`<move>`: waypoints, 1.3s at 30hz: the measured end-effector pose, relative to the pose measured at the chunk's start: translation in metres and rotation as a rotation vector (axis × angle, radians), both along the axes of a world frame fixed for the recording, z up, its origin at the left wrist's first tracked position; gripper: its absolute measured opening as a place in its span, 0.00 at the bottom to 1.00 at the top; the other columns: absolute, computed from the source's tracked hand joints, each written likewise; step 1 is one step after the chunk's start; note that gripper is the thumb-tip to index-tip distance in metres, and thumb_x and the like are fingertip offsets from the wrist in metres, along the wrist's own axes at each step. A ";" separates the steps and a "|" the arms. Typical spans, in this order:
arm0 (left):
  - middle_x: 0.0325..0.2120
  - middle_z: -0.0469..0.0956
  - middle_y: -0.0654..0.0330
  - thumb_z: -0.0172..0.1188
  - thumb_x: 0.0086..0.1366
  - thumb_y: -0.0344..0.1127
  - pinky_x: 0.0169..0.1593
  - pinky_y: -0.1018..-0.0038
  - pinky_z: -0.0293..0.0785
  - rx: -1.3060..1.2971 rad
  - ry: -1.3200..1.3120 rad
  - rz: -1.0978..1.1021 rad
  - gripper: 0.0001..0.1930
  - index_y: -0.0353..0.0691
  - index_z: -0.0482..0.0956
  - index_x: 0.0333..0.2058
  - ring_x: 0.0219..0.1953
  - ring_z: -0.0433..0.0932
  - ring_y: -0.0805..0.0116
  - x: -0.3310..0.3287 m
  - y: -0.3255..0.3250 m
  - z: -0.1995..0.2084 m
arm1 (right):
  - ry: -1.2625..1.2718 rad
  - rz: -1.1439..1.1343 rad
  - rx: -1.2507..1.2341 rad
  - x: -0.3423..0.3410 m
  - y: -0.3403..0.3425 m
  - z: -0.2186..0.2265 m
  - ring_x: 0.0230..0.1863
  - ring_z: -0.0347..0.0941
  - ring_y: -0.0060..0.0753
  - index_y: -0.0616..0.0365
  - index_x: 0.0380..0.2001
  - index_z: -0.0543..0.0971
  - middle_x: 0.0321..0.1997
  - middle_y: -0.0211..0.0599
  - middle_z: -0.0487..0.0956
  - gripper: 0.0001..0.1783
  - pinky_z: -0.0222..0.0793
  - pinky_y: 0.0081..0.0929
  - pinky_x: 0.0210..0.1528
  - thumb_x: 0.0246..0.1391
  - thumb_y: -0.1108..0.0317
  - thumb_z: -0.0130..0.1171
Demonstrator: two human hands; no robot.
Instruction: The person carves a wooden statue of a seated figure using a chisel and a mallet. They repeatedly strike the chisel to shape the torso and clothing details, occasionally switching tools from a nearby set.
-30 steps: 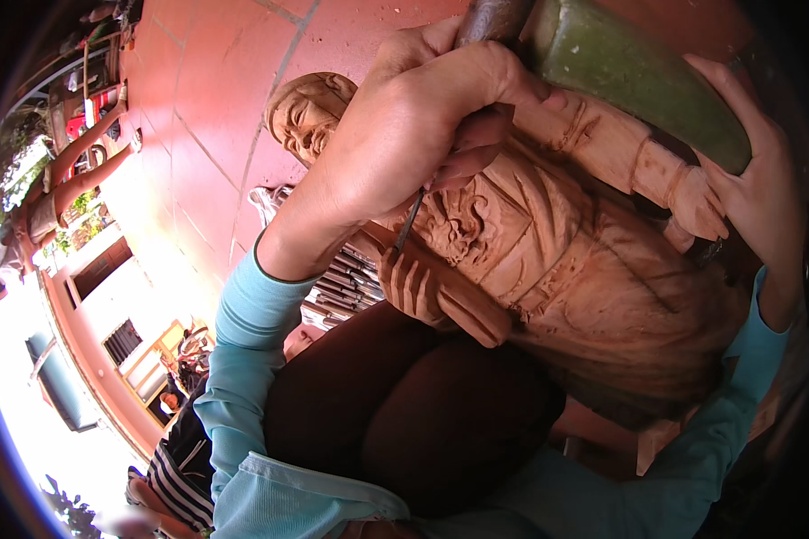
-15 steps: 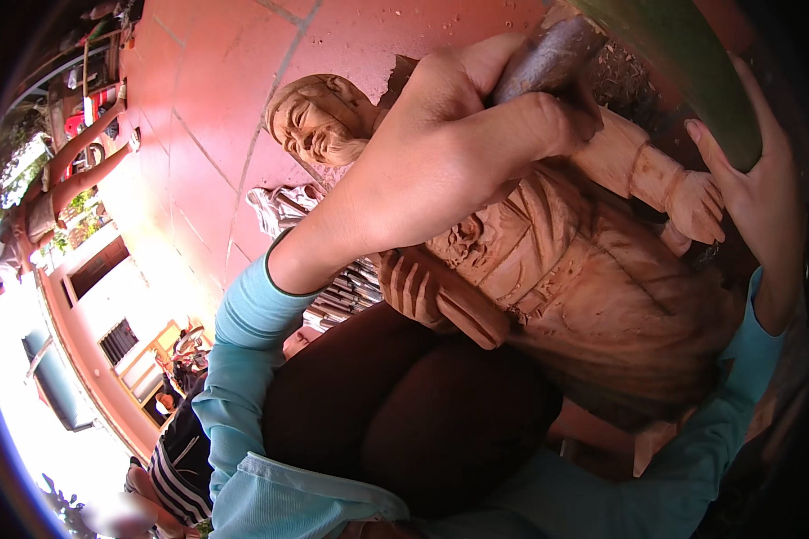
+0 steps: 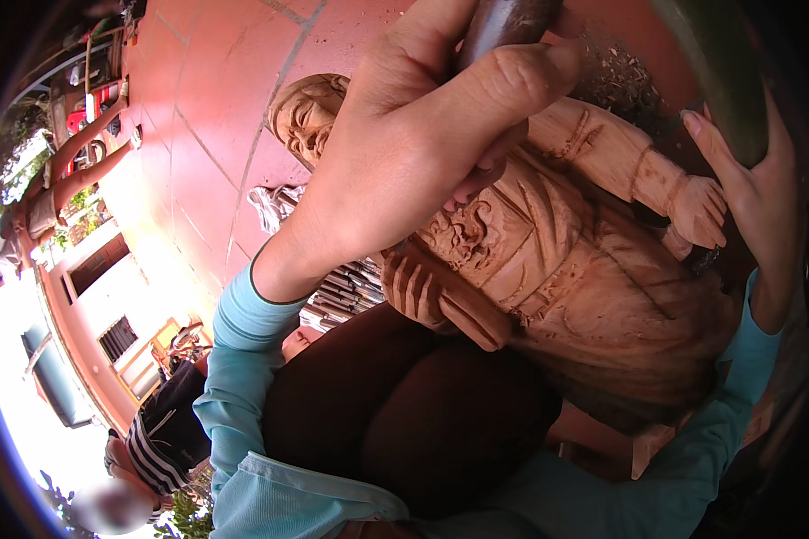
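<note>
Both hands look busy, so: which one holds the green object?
The right hand, holding the green object's lower end; the left hand grips a dark handle.

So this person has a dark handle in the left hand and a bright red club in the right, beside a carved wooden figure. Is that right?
Not quite: the club in the right hand is green, not bright red, as the head view shows. The left hand does hold a dark handle, beside a carved wooden figure.
</note>
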State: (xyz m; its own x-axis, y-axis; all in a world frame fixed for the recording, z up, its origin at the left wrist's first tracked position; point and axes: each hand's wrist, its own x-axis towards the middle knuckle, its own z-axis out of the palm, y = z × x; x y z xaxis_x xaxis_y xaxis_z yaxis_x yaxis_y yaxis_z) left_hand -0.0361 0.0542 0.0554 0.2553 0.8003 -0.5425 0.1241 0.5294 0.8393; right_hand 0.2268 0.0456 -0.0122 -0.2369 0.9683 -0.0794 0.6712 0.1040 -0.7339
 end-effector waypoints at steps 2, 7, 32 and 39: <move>0.17 0.66 0.72 0.56 0.68 0.29 0.21 0.84 0.56 -0.026 -0.019 -0.006 0.14 0.40 0.70 0.52 0.16 0.62 0.84 -0.005 -0.001 -0.003 | -0.007 -0.021 -0.017 0.001 -0.001 0.000 0.37 0.72 0.21 0.62 0.44 0.75 0.35 0.30 0.76 0.15 0.69 0.20 0.42 0.55 0.68 0.64; 0.24 0.69 0.71 0.54 0.68 0.27 0.26 0.86 0.59 0.064 -0.219 -0.081 0.14 0.40 0.69 0.52 0.23 0.65 0.86 -0.015 0.000 -0.022 | 0.063 -0.128 -0.042 -0.004 0.003 0.001 0.39 0.73 0.22 0.63 0.43 0.75 0.38 0.32 0.77 0.15 0.70 0.22 0.44 0.55 0.67 0.64; 0.14 0.62 0.70 0.52 0.70 0.35 0.18 0.82 0.52 0.035 0.014 0.157 0.12 0.39 0.70 0.49 0.13 0.58 0.81 0.005 0.000 0.005 | 0.015 0.057 0.031 -0.003 0.000 0.002 0.36 0.70 0.18 0.61 0.56 0.70 0.34 0.28 0.75 0.24 0.68 0.19 0.41 0.56 0.71 0.62; 0.17 0.67 0.71 0.56 0.69 0.35 0.20 0.83 0.57 0.001 0.165 0.184 0.11 0.37 0.72 0.47 0.16 0.62 0.82 0.010 -0.001 0.001 | 0.035 0.016 -0.052 0.011 0.006 -0.022 0.35 0.70 0.18 0.61 0.54 0.71 0.33 0.27 0.74 0.23 0.68 0.19 0.40 0.57 0.70 0.62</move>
State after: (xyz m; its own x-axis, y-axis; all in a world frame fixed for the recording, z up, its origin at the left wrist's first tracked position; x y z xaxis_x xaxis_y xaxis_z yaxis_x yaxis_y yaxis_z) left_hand -0.0256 0.0527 0.0560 0.0135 0.8256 -0.5640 0.1613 0.5549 0.8161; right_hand 0.2382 0.0511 -0.0342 -0.2558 0.9591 -0.1213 0.6436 0.0753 -0.7617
